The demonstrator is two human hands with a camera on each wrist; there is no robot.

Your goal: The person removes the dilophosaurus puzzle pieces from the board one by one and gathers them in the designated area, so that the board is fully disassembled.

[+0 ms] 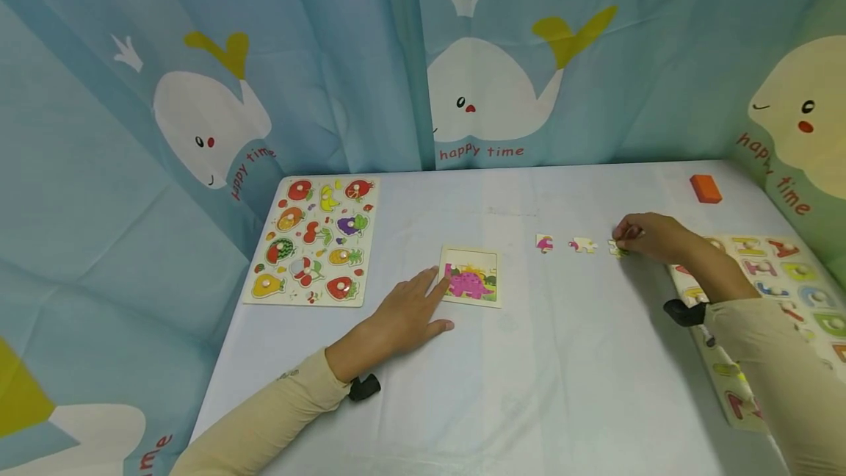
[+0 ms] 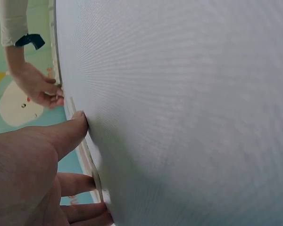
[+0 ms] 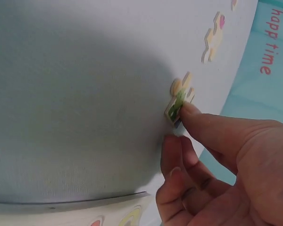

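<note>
My left hand (image 1: 406, 314) lies with fingers extended at the left edge of a small square dinosaur puzzle (image 1: 468, 283), whose upper part shows a bare tray. In the left wrist view its fingertips touch the thin board edge (image 2: 94, 173). On the right, my right hand (image 1: 651, 233) holds a jigsaw piece (image 3: 177, 107) with green printing at the tabletop. The thumb lies on the piece's edge and the curled fingers come up close beside it. To its left lie a pale piece with a pink spot (image 1: 583, 244) and a pink piece (image 1: 544, 243).
A fruit peg board (image 1: 366, 241) lies at the table's left. An alphabet board (image 1: 723, 388) lies on the right, partly under my right forearm. An orange block (image 1: 706, 189) sits near the back right corner. A whale-print curtain (image 1: 357, 94) hangs behind the table.
</note>
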